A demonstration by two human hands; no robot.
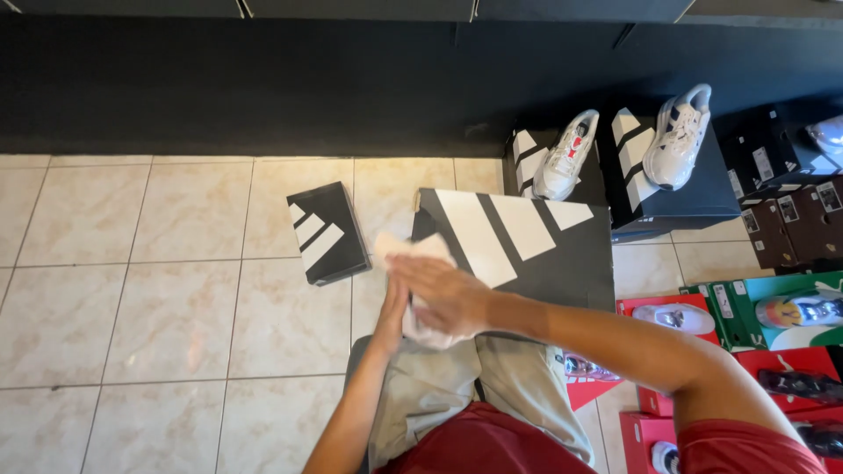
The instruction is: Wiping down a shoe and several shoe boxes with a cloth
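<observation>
Just now I see both hands, left hand (392, 307) and right hand (443, 294), fingers clamped on white paper (413, 250) at the black shoebox (536, 254) edge; open floor (158, 290) lies left.

I sit over a floor of glossy cream tiles (176, 307) with thin dark grout lines, which ends ahead of me at a long black base panel (263, 88), while stacked shoe boxes in black (667, 206), red (790, 360) and green (746, 307) crowd the right side.
</observation>
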